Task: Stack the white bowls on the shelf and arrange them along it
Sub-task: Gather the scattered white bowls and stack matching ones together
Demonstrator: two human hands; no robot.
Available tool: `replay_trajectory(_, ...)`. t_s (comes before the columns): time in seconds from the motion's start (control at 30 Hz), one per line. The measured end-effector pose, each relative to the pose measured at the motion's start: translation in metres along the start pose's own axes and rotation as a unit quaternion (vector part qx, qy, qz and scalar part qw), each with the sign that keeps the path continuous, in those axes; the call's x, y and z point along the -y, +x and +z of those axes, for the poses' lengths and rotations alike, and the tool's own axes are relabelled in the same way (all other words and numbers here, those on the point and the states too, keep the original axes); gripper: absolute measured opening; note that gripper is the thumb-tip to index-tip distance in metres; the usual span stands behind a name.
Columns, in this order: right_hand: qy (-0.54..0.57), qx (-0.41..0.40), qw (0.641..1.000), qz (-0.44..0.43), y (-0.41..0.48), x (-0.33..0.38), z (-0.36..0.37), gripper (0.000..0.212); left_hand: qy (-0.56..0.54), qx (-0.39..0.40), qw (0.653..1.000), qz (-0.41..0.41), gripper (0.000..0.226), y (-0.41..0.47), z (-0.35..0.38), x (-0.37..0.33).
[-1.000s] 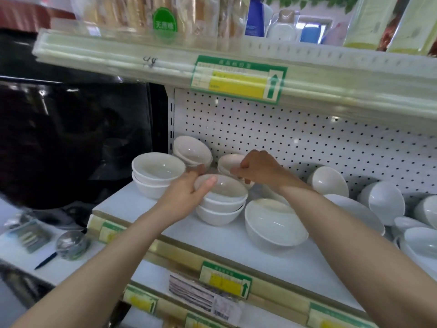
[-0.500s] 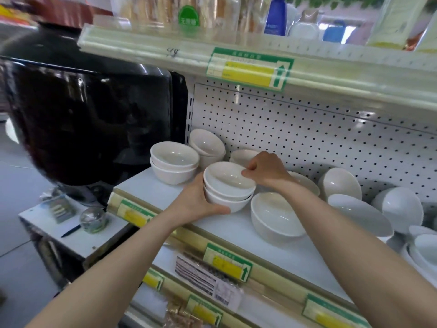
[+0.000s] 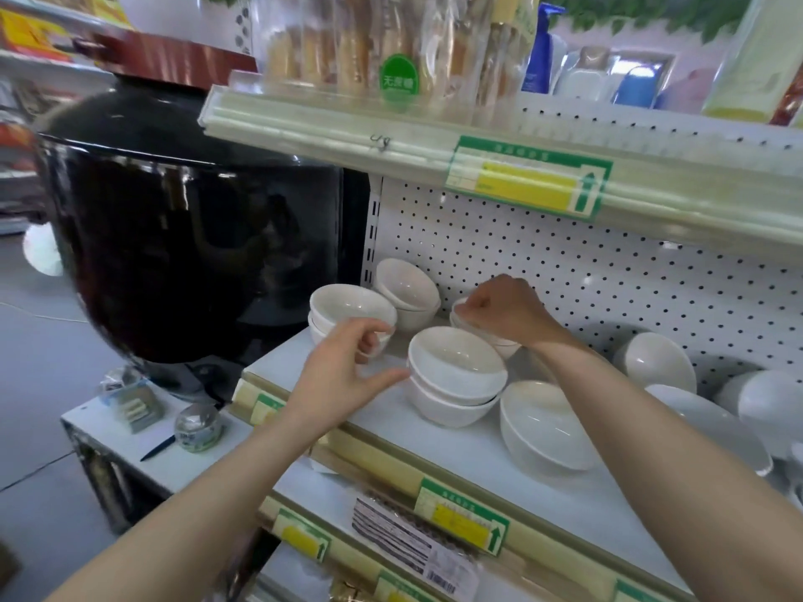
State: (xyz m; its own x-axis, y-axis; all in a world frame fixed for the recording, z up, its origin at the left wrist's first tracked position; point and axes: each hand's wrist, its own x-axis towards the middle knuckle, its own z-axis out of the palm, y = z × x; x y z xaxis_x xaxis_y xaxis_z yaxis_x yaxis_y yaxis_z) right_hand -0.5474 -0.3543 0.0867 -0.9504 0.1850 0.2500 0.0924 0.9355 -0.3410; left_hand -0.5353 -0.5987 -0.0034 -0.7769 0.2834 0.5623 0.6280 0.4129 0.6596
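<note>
**White bowls in pairs along the white shelf**

We see first a great glossy black pot (image 3: 195, 254) standing left of the unit. Beside it is the white shelf (image 3: 565, 501) with its dotted pegboard (image 3: 608, 288) behind. The white bowls lie along that shelf, all plain, glazed and round-sided with thin rims.

At the far left end the left stack (image 3: 347, 304) of two sits upright. Behind it a tilted pair (image 3: 406, 284) leans toward the pegboard. Nearer the front, the centre stack (image 3: 456, 375) is two bowls nested upright, the upper one showing a shiny hollow. Just to its right a single bowl (image 3: 543, 427) sits tipped toward us. Further right, loose bowls (image 3: 660, 362) lean on their sides near the pegboard.

Our right hand (image 3: 508, 310) reaches to the back, its fingers curled down and pinching the rim of a rear bowl (image 3: 506, 347) behind the centre stack. Our left hand (image 3: 343, 371) hovers between the left stack and the centre stack, fingers loosely curled round nothing. Its thumb stretches to the centre stack's side, and we cannot tell whether it touches.

A green-and-yellow price label (image 3: 462, 521) sits on the shelf's front edge. On a low table (image 3: 208, 464) at lower left stand a glass jar (image 3: 197, 427) and a pen (image 3: 158, 447).
</note>
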Motion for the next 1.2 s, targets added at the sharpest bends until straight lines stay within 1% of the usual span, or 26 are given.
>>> replay_trajectory(0.03, 0.009, -0.01, 1.0, -0.006, 0.005, 0.01, 0.001, 0.027, 0.025, -0.036, 0.999, 0.014, 0.063, 0.003, -0.008, 0.005)
replay_trajectory(0.07, 0.013, -0.013, 1.0, -0.014, 0.01, 0.02, 0.003, 0.024, 0.044, -0.062, 0.997, 0.019, 0.066, 0.006, -0.016, 0.011)
replay_trajectory(0.13, 0.013, -0.004, 1.0, -0.018, 0.021, 0.039, 0.015, 0.021, 0.067, -0.081, 0.994, -0.008, 0.083, 0.014, -0.027, 0.023)
replay_trajectory(0.2, 0.005, 0.021, 1.0, -0.007, 0.031, 0.057, 0.03, 0.02, 0.092, -0.053, 0.992, -0.069, 0.103, 0.02, -0.034, 0.034)
replay_trajectory(0.27, -0.012, 0.053, 0.999, 0.007, 0.039, 0.07, 0.045, 0.026, 0.087, 0.008, 0.987, -0.138, 0.12, 0.027, -0.037, 0.046)
replay_trajectory(0.33, -0.02, 0.078, 0.997, 0.022, 0.044, 0.078, 0.057, 0.026, 0.065, 0.067, 0.978, -0.186, 0.128, 0.035, -0.039, 0.056)
replay_trajectory(0.4, -0.031, 0.088, 0.995, 0.037, 0.047, 0.082, 0.067, 0.02, 0.057, 0.105, 0.972, -0.204, 0.121, 0.039, -0.04, 0.065)
replay_trajectory(0.47, -0.036, 0.084, 0.995, 0.05, 0.051, 0.083, 0.074, 0.015, 0.057, 0.122, 0.969, -0.207, 0.11, 0.041, -0.041, 0.07)
replay_trajectory(0.57, -0.034, 0.078, 0.995, 0.06, 0.054, 0.085, 0.077, 0.016, 0.047, 0.139, 0.968, -0.202, 0.11, 0.045, -0.042, 0.074)
replay_trajectory(0.7, -0.035, 0.078, 0.994, 0.063, 0.052, 0.085, 0.073, 0.02, 0.044, 0.142, 0.969, -0.197, 0.109, 0.045, -0.045, 0.076)
replay_trajectory(0.83, -0.026, 0.095, 0.994, 0.055, 0.043, 0.09, 0.068, 0.002, 0.017, 0.147, 0.97, -0.191, 0.107, 0.039, -0.052, 0.078)
replay_trajectory(0.93, -0.02, 0.1, 0.993, 0.06, 0.037, 0.095, 0.065, 0.017, 0.006, 0.153, 0.97, -0.187, 0.1, 0.035, -0.056, 0.079)
replay_trajectory(1.03, 0.012, 0.105, 0.992, 0.069, 0.035, 0.095, 0.062, 0.014, -0.018, 0.151, 0.972, -0.18, 0.096, 0.036, -0.058, 0.078)
replay_trajectory(1.1, 0.032, 0.118, 0.991, 0.058, 0.036, 0.092, 0.057, 0.013, -0.036, 0.136, 0.976, -0.168, 0.09, 0.04, -0.06, 0.073)
replay_trajectory(1.13, 0.045, 0.121, 0.99, 0.051, 0.039, 0.089, 0.052, 0.018, -0.04, 0.131, 0.978, -0.158, 0.091, 0.044, -0.061, 0.069)
replay_trajectory(1.2, 0.078, 0.098, 0.991, 0.045, 0.047, 0.081, 0.039, 0.024, -0.029, 0.125, 0.982, -0.139, 0.109, 0.053, -0.065, 0.06)
